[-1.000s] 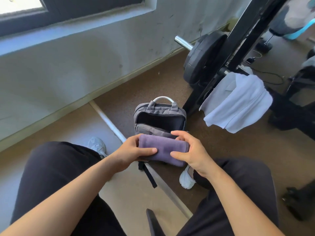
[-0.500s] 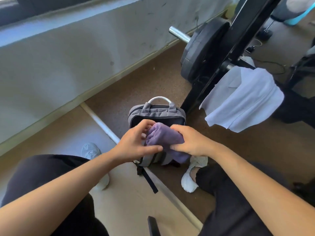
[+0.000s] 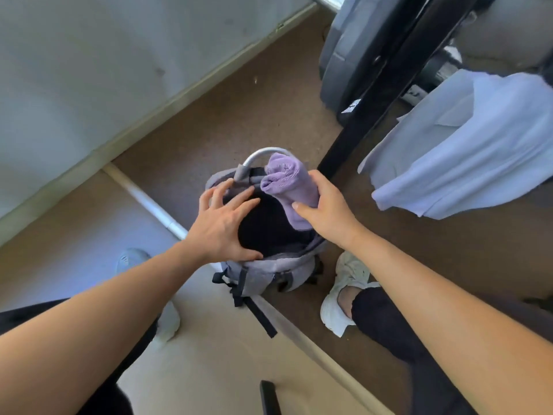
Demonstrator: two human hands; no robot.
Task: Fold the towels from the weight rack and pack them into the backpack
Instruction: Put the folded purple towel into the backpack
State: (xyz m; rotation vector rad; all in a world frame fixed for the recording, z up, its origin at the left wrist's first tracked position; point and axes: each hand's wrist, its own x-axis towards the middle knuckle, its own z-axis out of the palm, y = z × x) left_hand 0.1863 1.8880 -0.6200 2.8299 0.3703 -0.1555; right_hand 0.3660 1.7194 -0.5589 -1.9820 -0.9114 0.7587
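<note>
A grey backpack [image 3: 269,272] stands unzipped on the brown floor, its dark inside showing. My right hand [image 3: 327,209] grips a folded purple towel [image 3: 288,182], which stands on end at the right side of the opening, its lower end inside. My left hand [image 3: 223,226] rests on the left rim of the opening with fingers spread, holding it wide. A white towel [image 3: 466,145] hangs over the black weight rack [image 3: 386,85] to the right.
A weight plate [image 3: 344,52] sits on the rack near the wall. My white shoes [image 3: 344,292] flank the backpack. A loose black strap [image 3: 263,319] trails from the bag toward me. A white floor strip [image 3: 149,202] runs diagonally past the bag.
Both hands went forward and down to the backpack. The left hand let go of the purple towel and spread on the bag's rim. The right hand turned the towel upright into the opening.
</note>
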